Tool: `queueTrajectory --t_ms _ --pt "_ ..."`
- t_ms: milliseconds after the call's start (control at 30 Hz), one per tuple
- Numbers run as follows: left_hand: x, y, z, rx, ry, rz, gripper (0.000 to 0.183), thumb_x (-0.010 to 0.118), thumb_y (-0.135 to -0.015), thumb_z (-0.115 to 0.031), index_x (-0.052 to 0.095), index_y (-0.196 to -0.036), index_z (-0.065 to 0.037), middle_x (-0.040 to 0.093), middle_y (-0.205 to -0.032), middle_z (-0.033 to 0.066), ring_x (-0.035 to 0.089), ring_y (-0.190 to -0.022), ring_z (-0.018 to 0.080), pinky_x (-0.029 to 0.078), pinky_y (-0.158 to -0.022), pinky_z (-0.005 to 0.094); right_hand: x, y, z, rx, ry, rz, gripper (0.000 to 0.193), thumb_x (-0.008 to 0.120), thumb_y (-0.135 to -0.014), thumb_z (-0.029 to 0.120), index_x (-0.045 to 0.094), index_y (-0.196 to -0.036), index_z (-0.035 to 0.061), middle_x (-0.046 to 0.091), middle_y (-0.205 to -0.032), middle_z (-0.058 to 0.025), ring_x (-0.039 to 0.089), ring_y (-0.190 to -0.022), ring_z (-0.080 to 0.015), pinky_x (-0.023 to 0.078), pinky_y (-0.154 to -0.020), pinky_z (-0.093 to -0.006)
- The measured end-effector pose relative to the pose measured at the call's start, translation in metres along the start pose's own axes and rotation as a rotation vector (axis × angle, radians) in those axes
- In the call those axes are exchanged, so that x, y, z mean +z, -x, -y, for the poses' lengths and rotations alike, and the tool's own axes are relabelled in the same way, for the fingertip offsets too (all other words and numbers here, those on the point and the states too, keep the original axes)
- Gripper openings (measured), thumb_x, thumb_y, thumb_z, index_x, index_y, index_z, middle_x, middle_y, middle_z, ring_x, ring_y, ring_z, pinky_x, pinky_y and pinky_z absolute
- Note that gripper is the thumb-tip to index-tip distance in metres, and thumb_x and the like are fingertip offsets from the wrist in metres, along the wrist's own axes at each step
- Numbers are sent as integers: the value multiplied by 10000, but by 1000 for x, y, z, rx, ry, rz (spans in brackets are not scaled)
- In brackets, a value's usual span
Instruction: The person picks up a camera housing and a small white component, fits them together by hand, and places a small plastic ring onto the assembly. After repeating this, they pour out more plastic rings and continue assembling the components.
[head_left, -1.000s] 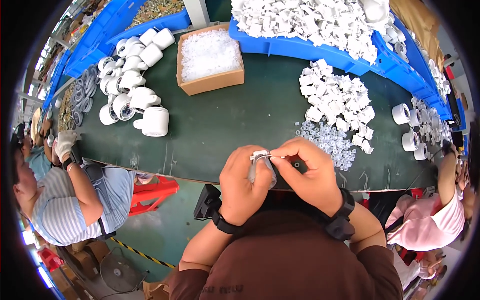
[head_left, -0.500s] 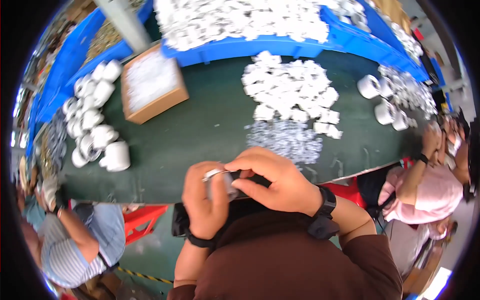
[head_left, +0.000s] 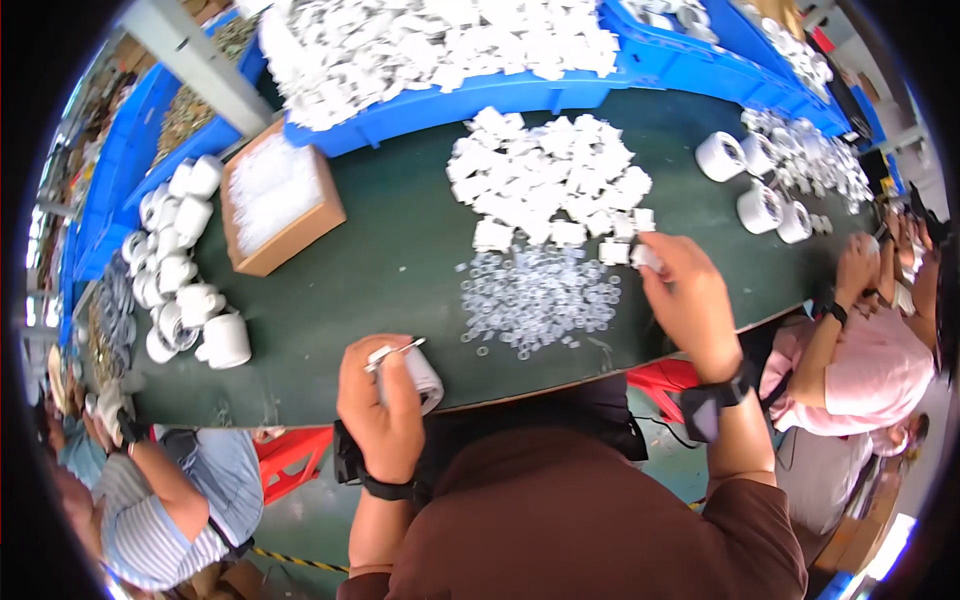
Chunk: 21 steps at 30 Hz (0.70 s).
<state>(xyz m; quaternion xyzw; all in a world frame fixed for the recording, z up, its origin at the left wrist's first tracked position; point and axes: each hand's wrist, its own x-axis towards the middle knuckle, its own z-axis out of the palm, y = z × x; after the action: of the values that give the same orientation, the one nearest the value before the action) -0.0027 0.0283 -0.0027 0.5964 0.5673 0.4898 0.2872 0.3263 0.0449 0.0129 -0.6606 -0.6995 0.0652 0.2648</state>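
Note:
My left hand (head_left: 372, 415) is closed round a white cylindrical part (head_left: 426, 382) at the table's near edge. A thin metal piece (head_left: 408, 346) sticks out at the top of that grip, by the thumb and fingers. Farther right, my right hand (head_left: 695, 305) pinches a small white plastic piece (head_left: 646, 258) at the right edge of a heap of similar white pieces (head_left: 550, 165). Just below the heap, small clear rings (head_left: 540, 295) lie spread out, to the left of my right hand.
A cardboard box (head_left: 295, 235) of whitish small parts stands at left, beside several white cylinders (head_left: 185, 255). Blue bins (head_left: 450, 105) line the far side. More white cylinders (head_left: 760, 207) lie at right. People sit on both sides, a striped top (head_left: 165, 490) left, a pink one (head_left: 835, 385) right.
My right hand has left my left hand, reached out to the right and taken a white plastic piece at the heap. My left hand keeps its hold and has shifted slightly left.

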Motion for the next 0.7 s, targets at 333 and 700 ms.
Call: queueTrajectory --t_ms 333,700 --pt "13 2 -2 128 -117 -67 90 624 -931 -39 643 -1014 -11 687 -1009 147 631 -904 329 492 -835 401 41 4 124 158 -1357 613 374 613 -965 -66 606 -1335 -13 649 -1228 -83 633 -1119 -148 530 -963 -317" --pt "3 1 -1 172 -164 25 271 493 -985 -68 617 -1213 12 670 -1117 165 588 -932 327 444 -856 411 82 6 148 -1 -1107 403 412 641 -953 -63 621 -1362 -12 700 -1205 -88 652 -1096 -125 518 -959 -288"
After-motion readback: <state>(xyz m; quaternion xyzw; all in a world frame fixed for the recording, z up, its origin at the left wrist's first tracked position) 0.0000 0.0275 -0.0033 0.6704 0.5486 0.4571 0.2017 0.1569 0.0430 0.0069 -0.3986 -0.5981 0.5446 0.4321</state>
